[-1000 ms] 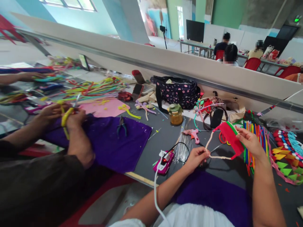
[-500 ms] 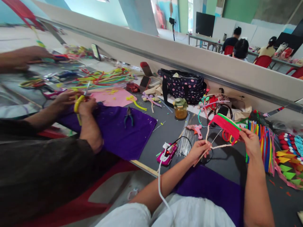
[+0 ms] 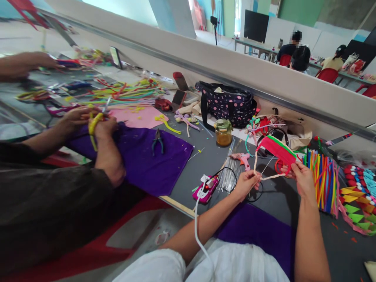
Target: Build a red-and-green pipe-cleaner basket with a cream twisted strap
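Note:
A red and green craft piece (image 3: 278,152) with a pale bent stem hangs between my hands, above the grey table. My left hand (image 3: 247,184) pinches the pale stem at its lower left corner. With its fingers closed on the lower right end of the red part, my right hand (image 3: 300,176) holds the other side. Behind the piece, red-handled scissors (image 3: 279,166) are partly hidden. A pink glue gun (image 3: 242,159) lies to the left, beside a bundle of clear sticks (image 3: 227,179).
At the left, a person's hands (image 3: 101,123) hold yellow-handled scissors over a purple cloth (image 3: 152,168) with pliers (image 3: 158,143). A jar (image 3: 223,135), a dotted bag (image 3: 227,105) and a pink power strip (image 3: 206,191) with a white cable stand nearby. Colourful strips (image 3: 321,180) lie right.
My right hand has moved slightly left and down along the red part, and its fingers have shifted beneath the edge. My left hand still pinches the stem.

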Demonstrator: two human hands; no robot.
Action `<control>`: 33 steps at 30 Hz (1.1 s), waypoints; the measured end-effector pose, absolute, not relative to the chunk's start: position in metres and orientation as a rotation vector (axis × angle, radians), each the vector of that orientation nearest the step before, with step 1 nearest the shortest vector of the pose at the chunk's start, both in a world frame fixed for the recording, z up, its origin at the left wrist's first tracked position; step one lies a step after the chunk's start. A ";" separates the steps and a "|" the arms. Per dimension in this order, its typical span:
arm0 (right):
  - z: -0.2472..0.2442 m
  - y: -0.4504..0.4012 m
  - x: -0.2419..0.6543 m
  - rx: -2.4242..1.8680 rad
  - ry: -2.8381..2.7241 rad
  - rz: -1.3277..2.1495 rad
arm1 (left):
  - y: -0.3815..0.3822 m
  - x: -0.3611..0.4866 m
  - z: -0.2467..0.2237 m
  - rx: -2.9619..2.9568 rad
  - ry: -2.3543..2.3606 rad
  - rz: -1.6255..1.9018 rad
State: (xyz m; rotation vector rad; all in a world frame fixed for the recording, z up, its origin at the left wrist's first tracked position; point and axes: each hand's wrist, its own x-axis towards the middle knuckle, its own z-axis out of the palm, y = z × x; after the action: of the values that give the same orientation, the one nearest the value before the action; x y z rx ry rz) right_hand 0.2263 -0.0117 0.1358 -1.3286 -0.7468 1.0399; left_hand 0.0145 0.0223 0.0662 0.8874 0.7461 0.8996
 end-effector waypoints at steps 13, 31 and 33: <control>0.130 -0.016 0.220 -1.209 -0.699 1.019 | 0.026 0.017 0.066 0.717 0.692 0.850; 0.136 -0.019 0.235 -1.203 -0.698 0.900 | 0.032 0.008 0.069 0.736 0.631 0.764; 0.140 -0.017 0.244 -1.234 -0.693 0.833 | 0.034 0.004 0.071 0.794 0.618 0.737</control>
State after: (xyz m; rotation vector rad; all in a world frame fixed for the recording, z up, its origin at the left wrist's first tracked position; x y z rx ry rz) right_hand 0.2444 -0.0175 0.1397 -1.2343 -0.6928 0.8332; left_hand 0.0042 0.0336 0.0708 0.7942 0.6185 0.7374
